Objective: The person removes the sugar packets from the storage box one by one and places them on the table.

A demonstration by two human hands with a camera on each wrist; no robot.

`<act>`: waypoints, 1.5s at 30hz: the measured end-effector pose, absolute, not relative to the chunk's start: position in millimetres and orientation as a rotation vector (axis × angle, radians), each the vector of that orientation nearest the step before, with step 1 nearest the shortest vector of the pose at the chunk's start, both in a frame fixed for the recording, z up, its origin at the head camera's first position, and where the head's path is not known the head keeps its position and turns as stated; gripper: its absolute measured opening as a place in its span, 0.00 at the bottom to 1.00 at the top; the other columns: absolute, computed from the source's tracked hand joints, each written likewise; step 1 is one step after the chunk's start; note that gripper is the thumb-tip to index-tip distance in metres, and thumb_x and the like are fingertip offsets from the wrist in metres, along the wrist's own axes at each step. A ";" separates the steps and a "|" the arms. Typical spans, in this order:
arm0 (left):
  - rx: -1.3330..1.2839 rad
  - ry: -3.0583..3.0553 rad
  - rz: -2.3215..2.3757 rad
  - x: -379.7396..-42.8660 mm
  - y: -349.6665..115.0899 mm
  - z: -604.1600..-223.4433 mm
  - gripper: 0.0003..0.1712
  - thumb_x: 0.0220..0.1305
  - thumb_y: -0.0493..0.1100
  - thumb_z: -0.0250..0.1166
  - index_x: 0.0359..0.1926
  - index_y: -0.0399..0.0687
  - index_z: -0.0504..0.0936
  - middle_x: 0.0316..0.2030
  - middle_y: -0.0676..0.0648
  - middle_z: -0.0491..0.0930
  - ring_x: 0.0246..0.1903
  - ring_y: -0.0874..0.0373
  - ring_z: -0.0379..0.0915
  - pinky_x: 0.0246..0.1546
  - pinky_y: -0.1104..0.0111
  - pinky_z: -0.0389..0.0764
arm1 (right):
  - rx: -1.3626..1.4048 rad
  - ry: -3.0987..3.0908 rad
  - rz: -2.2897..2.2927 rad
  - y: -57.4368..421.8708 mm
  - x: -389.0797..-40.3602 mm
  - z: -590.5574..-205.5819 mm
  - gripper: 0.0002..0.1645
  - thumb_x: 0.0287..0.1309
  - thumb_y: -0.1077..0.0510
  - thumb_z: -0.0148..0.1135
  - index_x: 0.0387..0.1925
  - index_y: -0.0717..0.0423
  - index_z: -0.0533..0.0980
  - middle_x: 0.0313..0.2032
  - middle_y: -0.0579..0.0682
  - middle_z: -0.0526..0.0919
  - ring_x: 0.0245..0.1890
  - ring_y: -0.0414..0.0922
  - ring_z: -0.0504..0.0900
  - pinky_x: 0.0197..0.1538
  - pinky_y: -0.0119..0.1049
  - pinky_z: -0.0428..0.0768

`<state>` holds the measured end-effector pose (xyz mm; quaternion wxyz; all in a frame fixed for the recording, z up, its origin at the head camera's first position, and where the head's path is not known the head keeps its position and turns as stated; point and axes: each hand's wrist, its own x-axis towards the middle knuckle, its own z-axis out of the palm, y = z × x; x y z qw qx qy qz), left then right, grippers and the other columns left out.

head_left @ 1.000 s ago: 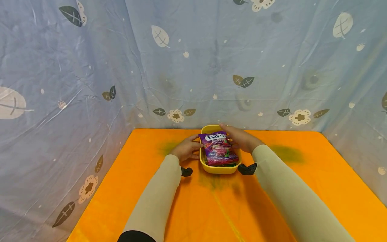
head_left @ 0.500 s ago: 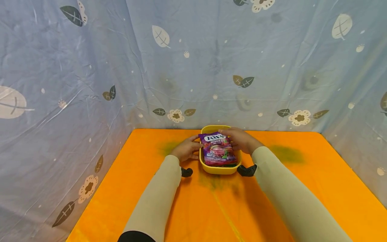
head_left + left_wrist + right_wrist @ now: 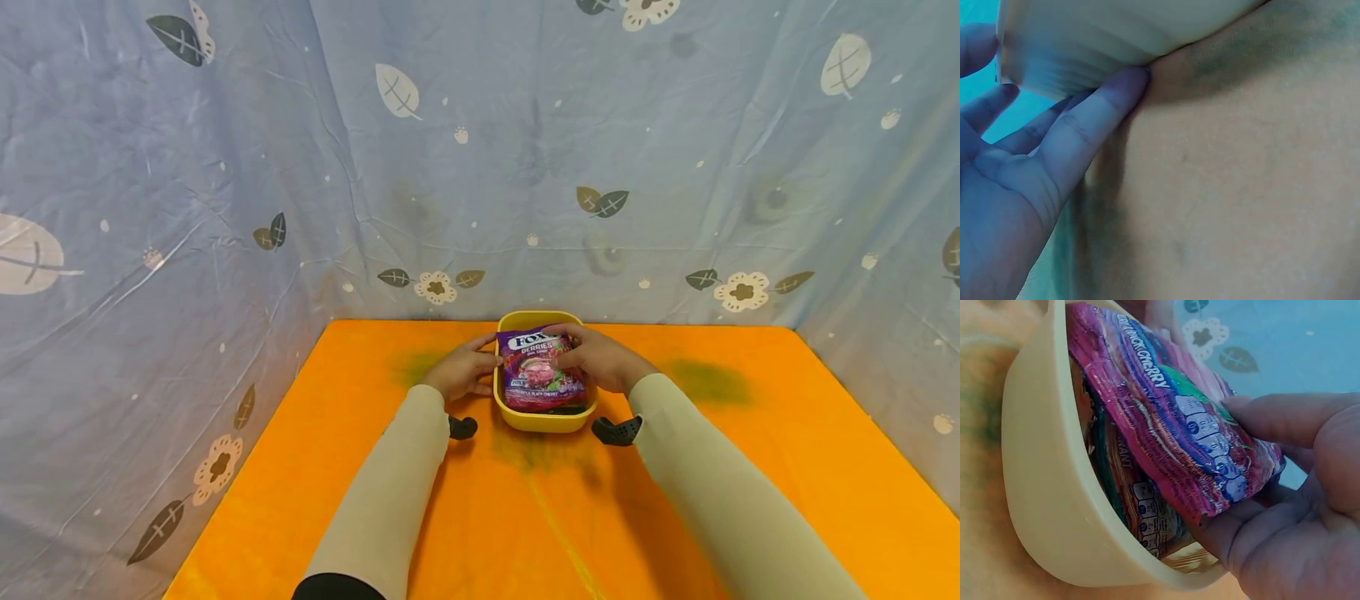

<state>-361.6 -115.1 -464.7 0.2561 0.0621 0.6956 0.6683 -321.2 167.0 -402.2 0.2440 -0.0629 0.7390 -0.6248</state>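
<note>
A purple FOX'S Berries candy bag [image 3: 536, 375] leans in a yellow plastic container [image 3: 542, 422], tilted up in the right wrist view. My right hand [image 3: 606, 358] pinches the candy bag at its right side, thumb on the printed face and fingers beneath. Under it, a second, darker candy packet [image 3: 1125, 475] shows inside the container. My left hand [image 3: 463, 369] rests against the container's left side with fairly straight fingers. In the left wrist view, its fingertips [image 3: 1129, 84] touch the pale outer wall; some are partly hidden behind it.
An orange cloth [image 3: 540, 517] with greenish stains covers the table. Right behind the container hangs a blue curtain [image 3: 510, 167] with leaf and flower prints, which also closes in both sides. Black wrist pieces [image 3: 617, 431] jut from the sleeves near the container.
My right hand has moved from the container's far right rim onto the candy bag and now pinches it. The bag has shifted slightly. My left hand stays at the container's left side.
</note>
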 end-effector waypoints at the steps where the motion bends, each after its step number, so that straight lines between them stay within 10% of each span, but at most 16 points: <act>1: 0.168 1.882 1.818 -361.6 -115.1 -464.2 0.47 0.76 0.46 0.70 0.88 0.61 0.58 0.71 0.40 0.76 0.60 0.44 0.82 0.51 0.52 0.89 | -0.180 2.009 -1.721 167.4 -321.0 -402.8 0.42 0.78 0.68 0.61 0.85 0.51 0.58 0.70 0.65 0.65 0.47 0.53 0.79 0.51 0.41 0.86; 45: 0.180 1.812 1.853 -362.8 -114.1 -464.3 0.43 0.81 0.42 0.63 0.88 0.59 0.56 0.72 0.40 0.75 0.71 0.44 0.72 0.55 0.45 0.86 | -0.007 2.172 -2.058 221.0 -327.5 -386.9 0.42 0.80 0.65 0.61 0.86 0.42 0.60 0.77 0.66 0.61 0.62 0.61 0.75 0.55 0.40 0.87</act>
